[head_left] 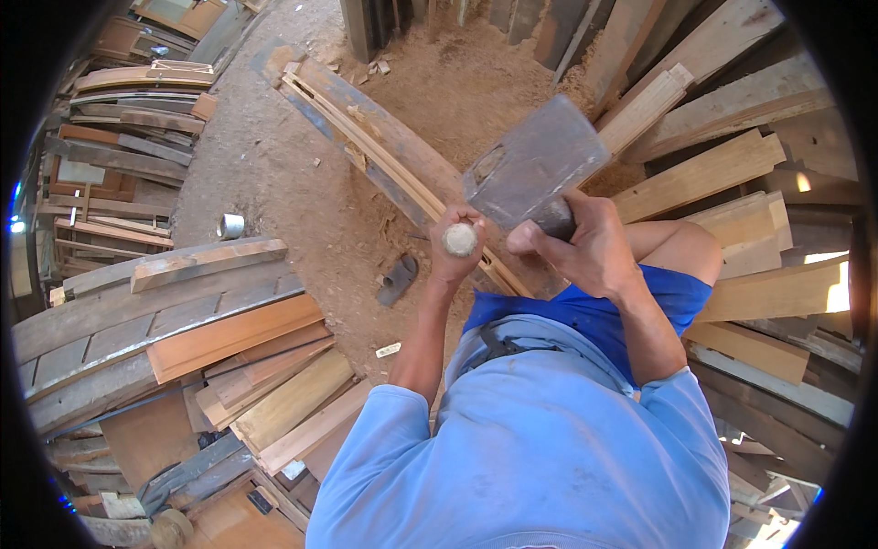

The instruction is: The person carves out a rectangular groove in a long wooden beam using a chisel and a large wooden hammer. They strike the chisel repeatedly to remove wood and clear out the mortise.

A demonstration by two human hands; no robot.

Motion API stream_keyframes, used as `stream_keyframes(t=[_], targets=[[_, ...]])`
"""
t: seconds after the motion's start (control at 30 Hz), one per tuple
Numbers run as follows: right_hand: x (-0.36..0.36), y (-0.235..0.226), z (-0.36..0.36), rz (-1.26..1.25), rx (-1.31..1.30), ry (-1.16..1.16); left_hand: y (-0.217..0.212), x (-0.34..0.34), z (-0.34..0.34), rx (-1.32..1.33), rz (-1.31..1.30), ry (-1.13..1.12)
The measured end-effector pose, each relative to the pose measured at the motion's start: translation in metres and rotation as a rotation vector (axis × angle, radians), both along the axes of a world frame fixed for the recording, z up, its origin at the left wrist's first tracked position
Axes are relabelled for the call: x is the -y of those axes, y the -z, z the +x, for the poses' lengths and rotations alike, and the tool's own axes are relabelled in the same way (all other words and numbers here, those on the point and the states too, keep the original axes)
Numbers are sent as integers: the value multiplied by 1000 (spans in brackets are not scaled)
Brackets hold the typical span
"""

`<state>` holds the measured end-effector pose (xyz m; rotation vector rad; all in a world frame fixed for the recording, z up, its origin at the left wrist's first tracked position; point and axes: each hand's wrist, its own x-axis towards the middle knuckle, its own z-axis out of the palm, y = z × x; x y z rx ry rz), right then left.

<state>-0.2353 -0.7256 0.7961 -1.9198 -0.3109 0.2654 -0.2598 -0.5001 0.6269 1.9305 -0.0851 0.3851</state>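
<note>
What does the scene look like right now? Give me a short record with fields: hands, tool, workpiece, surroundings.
left hand: left hand closed around the end of a wooden handle
right hand: right hand grips just below the axe head
tool: axe, broad grey blade raised toward the camera
workpiece: long curved plank on the sawdust ground
surroundings: stacked boards on the left, more boards on the right, small tin can on the ground

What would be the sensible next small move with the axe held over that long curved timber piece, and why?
Probably a short, controlled chop down onto the curved timber piece. The axe is raised with its broad head above the wood, the left hand gripping the handle's butt end and the right hand choked up just under the head, a grip suited to light trimming. Chips and sawdust already lie around it.
</note>
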Motion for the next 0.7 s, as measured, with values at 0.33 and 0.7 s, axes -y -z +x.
stream_keyframes(t=[0.33,0.7], targets=[[7,-19,3,221,-52,70,-16,10,32,-253,-292,5],[13,-26,10,266,-33,122,-8,10,45,-240,-176,45]])
